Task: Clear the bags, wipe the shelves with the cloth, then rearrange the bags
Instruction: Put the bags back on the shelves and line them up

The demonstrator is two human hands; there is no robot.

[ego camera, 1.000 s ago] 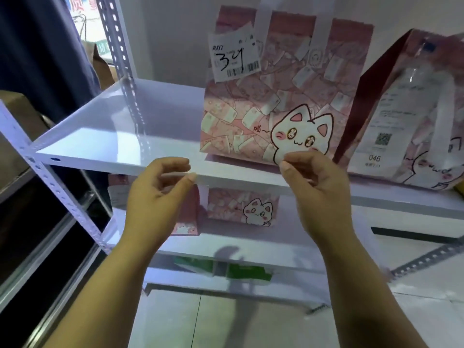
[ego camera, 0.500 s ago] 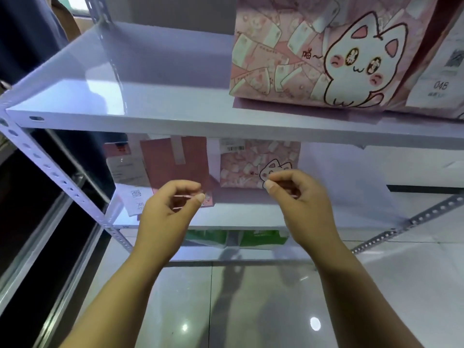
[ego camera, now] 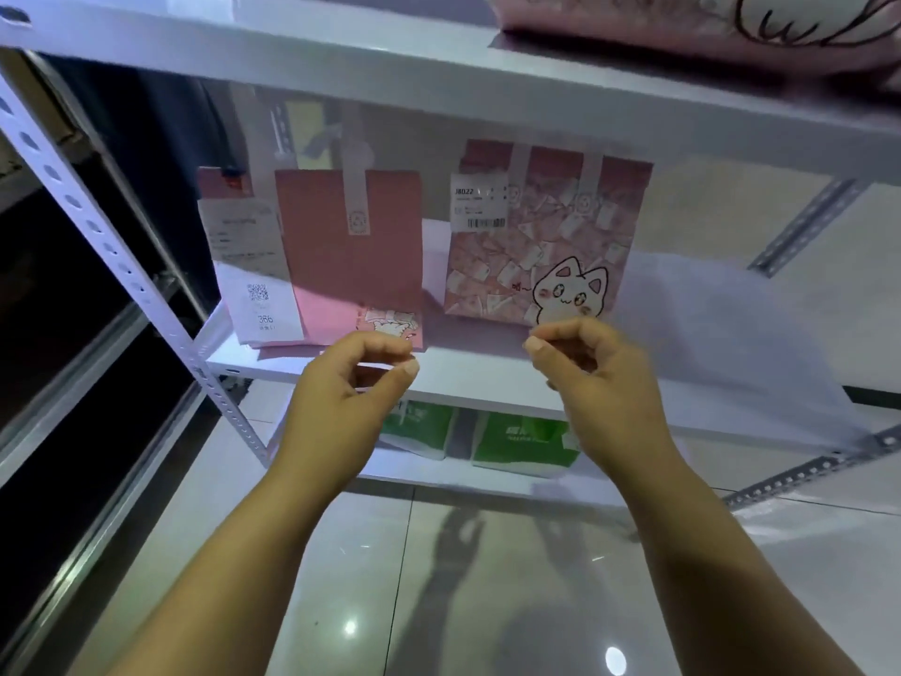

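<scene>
The left hand (ego camera: 351, 383) and right hand (ego camera: 595, 378) hover in front of the middle shelf (ego camera: 468, 383), fingers curled toward the thumbs, with nothing visible in either. A pink bag (ego camera: 351, 265) and a cat bag (ego camera: 536, 246) stand upright on that shelf, a little apart. Green packs (ego camera: 521, 441) lie on the shelf below.

**Head view, forward and down at the rack**

Worn on the head, wide-angle. Looks forward and down into a white rack (ego camera: 95, 226) from close up. Centres on the middle shelf (ego camera: 468, 383) and catches the front edge of the upper shelf (ego camera: 439, 75) along the top. Takes in both forearms rising from the bottom edge, with the left hand (ego camera: 351, 378) and right hand (ego camera: 590, 378) just before the middle shelf. Shows glossy floor (ego camera: 487, 602) below. Bends straight lines near the borders.
</scene>
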